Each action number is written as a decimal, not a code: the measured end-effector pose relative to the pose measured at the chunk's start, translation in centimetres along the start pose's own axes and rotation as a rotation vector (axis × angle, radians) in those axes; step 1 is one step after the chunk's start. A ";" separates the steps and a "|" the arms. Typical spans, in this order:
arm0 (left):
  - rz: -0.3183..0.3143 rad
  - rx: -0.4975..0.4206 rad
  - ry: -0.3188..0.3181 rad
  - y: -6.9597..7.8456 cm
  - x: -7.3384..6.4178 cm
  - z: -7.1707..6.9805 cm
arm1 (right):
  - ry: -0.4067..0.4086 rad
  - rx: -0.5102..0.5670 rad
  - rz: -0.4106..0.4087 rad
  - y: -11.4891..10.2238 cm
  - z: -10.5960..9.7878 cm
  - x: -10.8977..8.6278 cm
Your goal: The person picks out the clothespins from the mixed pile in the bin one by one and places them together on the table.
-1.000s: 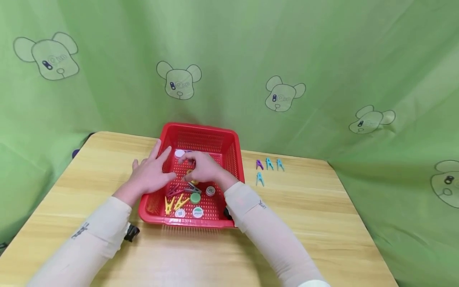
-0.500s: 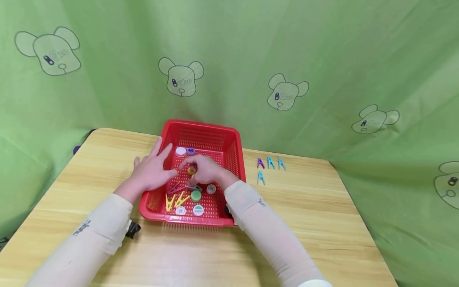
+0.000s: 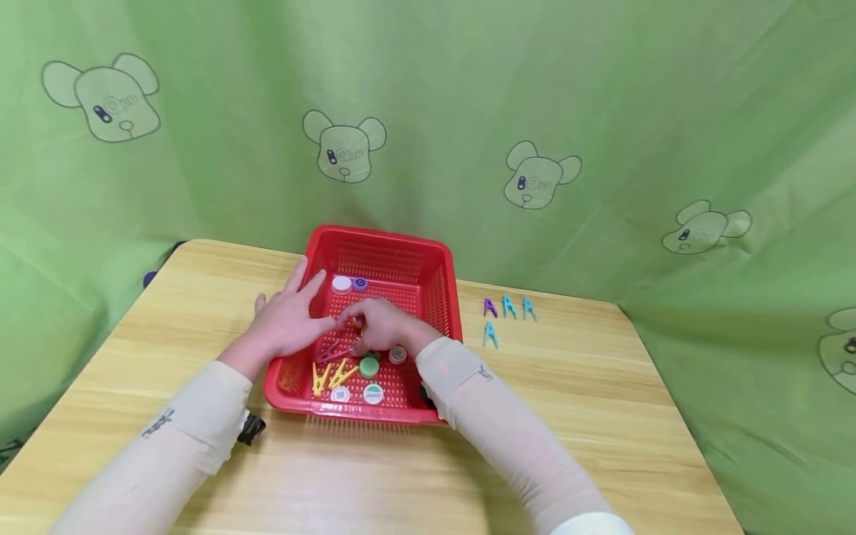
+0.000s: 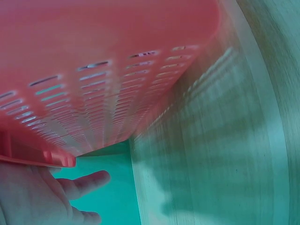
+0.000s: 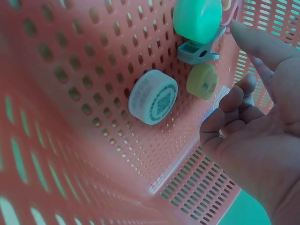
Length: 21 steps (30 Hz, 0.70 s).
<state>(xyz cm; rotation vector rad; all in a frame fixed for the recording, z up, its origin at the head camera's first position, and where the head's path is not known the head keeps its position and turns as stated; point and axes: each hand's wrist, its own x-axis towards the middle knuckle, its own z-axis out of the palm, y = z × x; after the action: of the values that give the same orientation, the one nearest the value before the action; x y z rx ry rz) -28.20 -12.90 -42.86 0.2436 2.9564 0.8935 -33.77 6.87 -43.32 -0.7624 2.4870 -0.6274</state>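
Apparently, the right hand (image 3: 380,325) gripped nothing visible: its fingers were half curled, the thumb standing apart, a maroon clothespin (image 3: 326,354) just beyond the thumb tip. A grey clip (image 5: 197,54) lay close under it, so a pinch might have snagged both. The left hand (image 3: 284,321), fingers loosely spread, seemed barely to brace the red basket (image 3: 361,411), which a nudge could have shifted.

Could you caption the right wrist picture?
Right hand in a red basket with a green cap, a clip and a white cap.
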 end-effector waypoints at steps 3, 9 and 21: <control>-0.003 0.003 -0.004 -0.1 0.1 0.1 | -0.014 -0.020 -0.006 0.0 0.1 0.1; 0.000 0.007 -0.003 -0.1 0.2 0.1 | -0.030 -0.026 0.026 0.0 0.2 0.4; -0.001 0.005 -0.004 -0.2 0.2 0.1 | -0.039 -0.058 0.003 0.3 0.8 1.1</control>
<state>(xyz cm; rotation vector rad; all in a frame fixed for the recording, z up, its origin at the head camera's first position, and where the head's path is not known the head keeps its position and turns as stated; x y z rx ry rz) -28.46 -12.94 -43.05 0.2437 2.9549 0.8845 -34.29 6.20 -44.49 -0.7845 2.4797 -0.5358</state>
